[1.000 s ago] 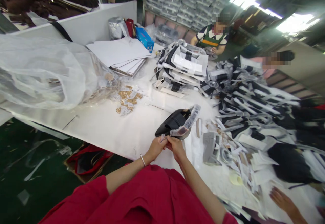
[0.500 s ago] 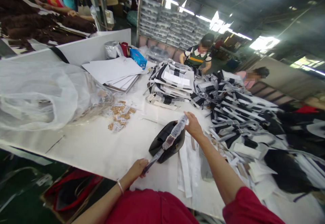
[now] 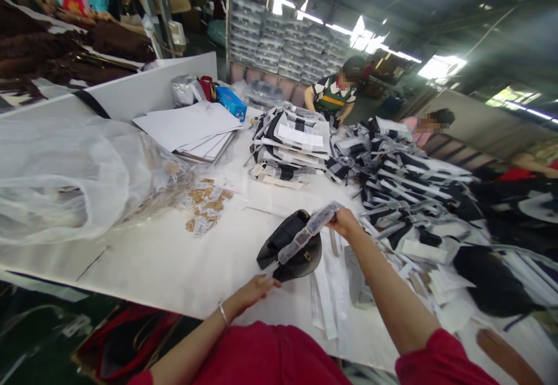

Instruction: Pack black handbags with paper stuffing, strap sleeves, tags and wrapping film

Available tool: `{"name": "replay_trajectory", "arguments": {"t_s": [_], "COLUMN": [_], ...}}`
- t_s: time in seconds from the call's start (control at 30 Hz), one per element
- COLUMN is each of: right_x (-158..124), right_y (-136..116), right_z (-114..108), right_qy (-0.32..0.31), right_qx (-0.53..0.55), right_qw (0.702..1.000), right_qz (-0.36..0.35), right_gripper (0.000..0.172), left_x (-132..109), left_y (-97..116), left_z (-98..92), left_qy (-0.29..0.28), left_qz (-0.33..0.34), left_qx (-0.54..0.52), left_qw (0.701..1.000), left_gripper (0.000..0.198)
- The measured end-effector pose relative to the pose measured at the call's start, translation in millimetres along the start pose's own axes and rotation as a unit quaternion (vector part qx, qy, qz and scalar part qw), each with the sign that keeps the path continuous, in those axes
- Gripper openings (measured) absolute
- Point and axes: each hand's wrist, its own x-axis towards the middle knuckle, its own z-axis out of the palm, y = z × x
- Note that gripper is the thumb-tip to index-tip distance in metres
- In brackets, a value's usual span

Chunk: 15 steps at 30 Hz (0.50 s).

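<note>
- Now your hands are apart: the right hand (image 3: 345, 223) is clamped on the far end of the plastic-wrapped strap (image 3: 307, 234), while the left hand (image 3: 258, 292) is at its near end, and you cannot tell whether those fingers pinch it.
- Half a second ago your left hand pulled that near end out from the black bag (image 3: 275, 241); it has since come in close beside the bag. A second ago both hands met at the bag's near edge.
- Your bag sits on the white bench (image 3: 174, 268) in front of you, the strap slanting across its opening.
- Lettering on the blue box (image 3: 231, 103) and print on the brown and white tags (image 3: 207, 205) are too small for you to read.
- Just right of your bag lie white strips (image 3: 325, 300), and your right forearm partly covers a grey object (image 3: 360, 280).
- Farther right, a heap of black-and-white wrapped goods (image 3: 418, 199) crowds your bench; a neater stack (image 3: 296, 141) stands beyond the bag.
- To your left are a clear plastic sack (image 3: 52, 181) and white sheets (image 3: 187, 126).
- Across the bench is a co-worker in a green apron (image 3: 331, 99); another person's hand (image 3: 497, 344) is back in view at lower right.
</note>
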Motion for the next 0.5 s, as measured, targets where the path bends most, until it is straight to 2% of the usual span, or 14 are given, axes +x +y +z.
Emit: {"name": "replay_trajectory", "arguments": {"t_s": [0.1, 0.2, 0.3, 0.37, 0.5], "right_x": [-31, -64, -92, -103, -118], "right_y": [2, -2, -7, -10, -6], "right_z": [-17, -25, -17, -8, 8], "right_qy": [-0.029, -0.056, -0.071, -0.077, -0.096], "right_qx": [0.036, 0.047, -0.003, -0.025, 0.022], "right_qw": [0.998, 0.996, 0.996, 0.994, 0.988], "right_qz": [0.051, 0.058, 0.063, 0.075, 0.118], "right_gripper": [0.008, 0.017, 0.027, 0.032, 0.037], "left_x": [16, 32, 47, 54, 51], "left_y": [27, 53, 77, 89, 96], "left_z": [-16.5, -43.2, -67.4, -76.8, -78.3], "left_qy": [0.058, 0.116, 0.160, 0.167, 0.148], "left_qz": [0.032, 0.071, 0.094, 0.086, 0.093], "left_qx": [0.005, -0.045, -0.079, -0.080, -0.066], "left_qw": [0.998, 0.990, 0.979, 0.979, 0.982], "left_gripper": [0.068, 0.069, 0.065, 0.064, 0.060]}}
